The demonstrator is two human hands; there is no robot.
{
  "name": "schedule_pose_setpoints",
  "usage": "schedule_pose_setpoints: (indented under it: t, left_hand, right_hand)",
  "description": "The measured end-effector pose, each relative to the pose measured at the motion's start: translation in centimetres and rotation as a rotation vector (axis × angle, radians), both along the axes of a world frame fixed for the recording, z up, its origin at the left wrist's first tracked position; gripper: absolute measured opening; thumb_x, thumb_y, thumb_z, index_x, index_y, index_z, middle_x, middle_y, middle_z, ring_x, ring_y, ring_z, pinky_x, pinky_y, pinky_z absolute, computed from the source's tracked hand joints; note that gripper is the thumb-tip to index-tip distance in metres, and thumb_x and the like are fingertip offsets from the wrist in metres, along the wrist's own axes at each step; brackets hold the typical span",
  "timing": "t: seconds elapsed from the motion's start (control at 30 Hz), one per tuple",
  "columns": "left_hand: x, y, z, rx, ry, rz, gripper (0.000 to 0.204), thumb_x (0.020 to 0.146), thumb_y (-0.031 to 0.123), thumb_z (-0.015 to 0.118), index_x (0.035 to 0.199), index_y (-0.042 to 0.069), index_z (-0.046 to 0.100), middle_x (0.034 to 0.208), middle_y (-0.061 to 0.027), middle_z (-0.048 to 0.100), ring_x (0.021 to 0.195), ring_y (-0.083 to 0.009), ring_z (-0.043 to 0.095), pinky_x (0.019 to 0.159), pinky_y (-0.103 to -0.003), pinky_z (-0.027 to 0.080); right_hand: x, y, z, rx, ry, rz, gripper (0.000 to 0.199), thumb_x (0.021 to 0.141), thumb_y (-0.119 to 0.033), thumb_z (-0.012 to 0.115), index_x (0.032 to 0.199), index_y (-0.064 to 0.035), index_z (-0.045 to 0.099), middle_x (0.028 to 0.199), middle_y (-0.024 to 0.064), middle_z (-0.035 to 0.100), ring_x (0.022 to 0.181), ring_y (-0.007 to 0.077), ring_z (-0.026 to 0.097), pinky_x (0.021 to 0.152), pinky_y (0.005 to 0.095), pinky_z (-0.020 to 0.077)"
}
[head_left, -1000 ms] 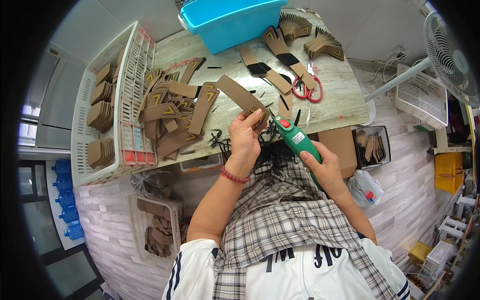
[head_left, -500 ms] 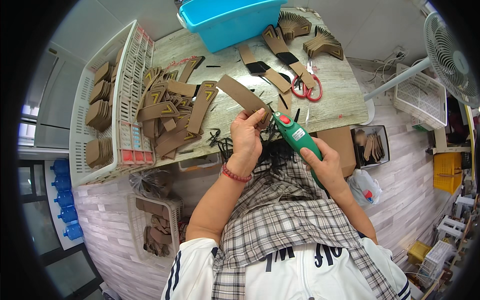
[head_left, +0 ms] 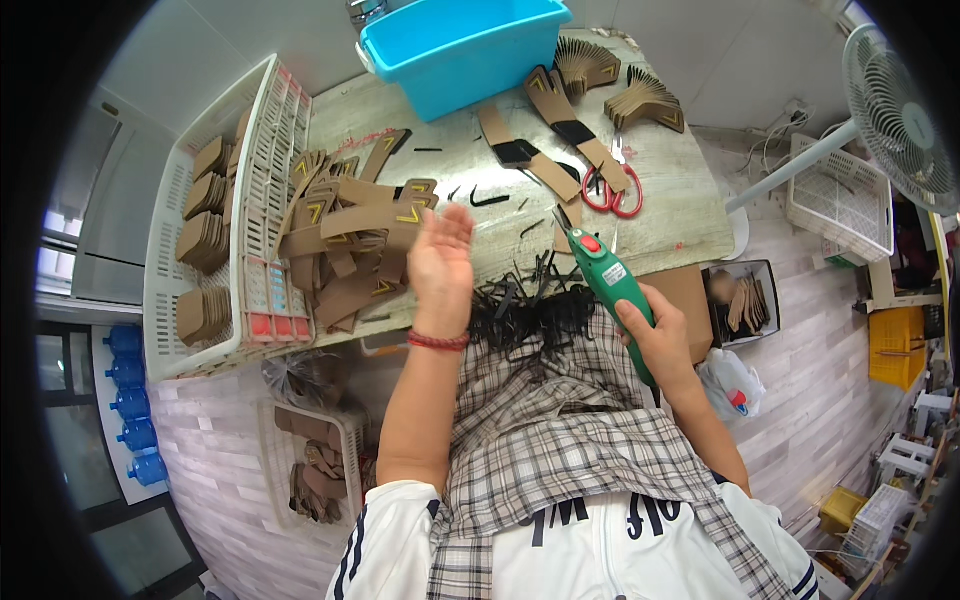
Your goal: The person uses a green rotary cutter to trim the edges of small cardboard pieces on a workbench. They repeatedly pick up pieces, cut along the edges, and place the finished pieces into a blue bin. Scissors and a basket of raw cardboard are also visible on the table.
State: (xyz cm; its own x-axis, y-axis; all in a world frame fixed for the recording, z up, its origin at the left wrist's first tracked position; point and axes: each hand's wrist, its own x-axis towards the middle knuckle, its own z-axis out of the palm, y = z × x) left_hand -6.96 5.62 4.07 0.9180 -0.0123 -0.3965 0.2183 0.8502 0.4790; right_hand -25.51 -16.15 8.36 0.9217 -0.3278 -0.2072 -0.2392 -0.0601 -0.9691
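The left hand (head_left: 442, 265) is loose, fingers extended around nothing visible, just beside a brown strip (head_left: 375, 218) with a yellow chevron atop the pile at its 10 o'clock; whether they touch, I cannot tell. The right hand (head_left: 655, 330) is clenched around a green handheld tool (head_left: 608, 275), whose tip points to 11 o'clock over the table (head_left: 680, 200). From the left hand toward 2 o'clock, thinly littered tabletop leaves room to move. At 4 o'clock black scraps (head_left: 530, 318) overhang the near edge. A blue tub (head_left: 470, 75) bounds 12.
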Motion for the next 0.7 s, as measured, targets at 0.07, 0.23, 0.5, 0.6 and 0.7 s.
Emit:
schedule_pose_setpoints:
  t: [0.07, 0.23, 0.5, 0.6, 0.7]
  left_hand:
    - [-0.1, -2.1, -0.6, 0.262, 0.013, -0.161, 0.024, 0.091, 0.013, 0.061, 0.108, -0.004, 0.058, 0.092, -0.0103, 0.066, 0.079, -0.0194, 0.064, 0.068, -0.029, 0.052]
    - [5.3, -7.1, -2.6, 1.445, -0.724, -0.105, 0.021, 0.084, 0.015, 0.065, 0.101, 0.004, 0.064, 0.087, -0.0092, 0.062, 0.077, -0.0213, 0.06, 0.066, -0.032, 0.047]
    - [9.7, -10.9, -3.2, 2.217, -0.765, -0.297, 0.044, 0.073, 0.036, 0.068, 0.103, 0.006, 0.062, 0.106, -0.0166, 0.053, 0.108, -0.0353, 0.045, 0.089, -0.044, 0.039]
    - [8.9, -8.4, -3.4, 2.079, -0.78, -0.388, 0.035, 0.071, 0.015, 0.062, 0.102, 0.001, 0.056, 0.111, -0.0218, 0.049, 0.109, -0.039, 0.043, 0.094, -0.047, 0.038]
    - [8.1, -6.4, -4.2, 1.951, -0.823, -0.319, 0.038, 0.071, 0.001, 0.057, 0.108, 0.0, 0.05, 0.117, -0.025, 0.045, 0.11, -0.0424, 0.043, 0.094, -0.048, 0.039]
  right_hand:
    - [0.0, -0.4, 0.0, -0.011, -0.001, 0.001, 0.034, 0.089, -0.023, 0.067, 0.112, 0.0014, 0.062, 0.073, 0.0004, 0.06, 0.059, 0.0054, 0.053, 0.054, 0.0222, 0.0445]
    - [0.0, -0.8, -0.5, 0.006, 0.004, -0.029, 0.034, 0.089, -0.024, 0.067, 0.112, 0.0014, 0.062, 0.072, 0.0006, 0.06, 0.058, 0.0057, 0.053, 0.054, 0.0215, 0.0446]
    - [-0.3, -1.3, -0.9, 0.035, -0.005, -0.078, 0.034, 0.089, -0.023, 0.067, 0.113, 0.0017, 0.062, 0.072, 0.0003, 0.059, 0.058, 0.0056, 0.052, 0.054, 0.0216, 0.044]
    - [-0.4, -1.8, -1.2, 0.049, 0.011, -0.071, 0.034, 0.09, -0.023, 0.067, 0.112, 0.0022, 0.062, 0.072, 0.0002, 0.059, 0.058, 0.0055, 0.052, 0.054, 0.0214, 0.0438]
    - [-0.3, -1.8, -1.6, 0.037, 0.01, -0.054, 0.035, 0.089, -0.024, 0.067, 0.111, 0.002, 0.062, 0.072, 0.0002, 0.059, 0.058, 0.0055, 0.052, 0.053, 0.0214, 0.0438]
